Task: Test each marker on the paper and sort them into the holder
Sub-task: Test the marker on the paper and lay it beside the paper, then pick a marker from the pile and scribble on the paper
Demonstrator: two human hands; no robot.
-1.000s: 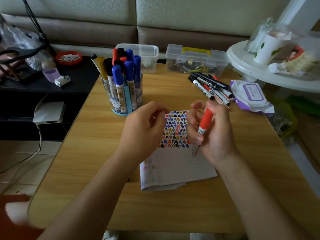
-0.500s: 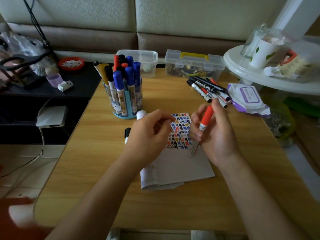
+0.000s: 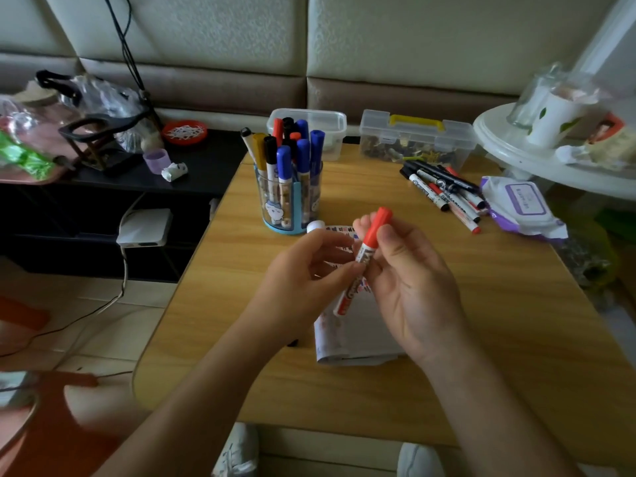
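Marker: the red marker (image 3: 365, 251) was tilted in both my hands, just above the paper (image 3: 351, 339), over the middle of the bench (image 3: 481, 304). Its red cap pointed up and toward the far edge.
Left hand: my left hand (image 3: 303, 280) had its fingers pinching the printed white barrel about halfway down.
Right hand: my right hand (image 3: 409, 280) had its fingers curled round the upper barrel, right under the cap.
Handling: I judged it light and stiff, with a smooth plastic body that could slide in a loose grip and roll if laid down. The barrel looked like the place to hold, since a cap taken alone might pull off.
Holder: the clear holder (image 3: 275, 208) with a blue base stood toward the far left corner, crowded with upright markers.
Waiting pile: the loose markers (image 3: 444, 191) lay in a heap near the far right corner.
Hidden: my hands covered most of the scribbled part of the paper. I could not tell whether the marker's lower red end was a bare tip or a plug. A small white piece (image 3: 315, 226) by the holder's base was too cut off to identify.
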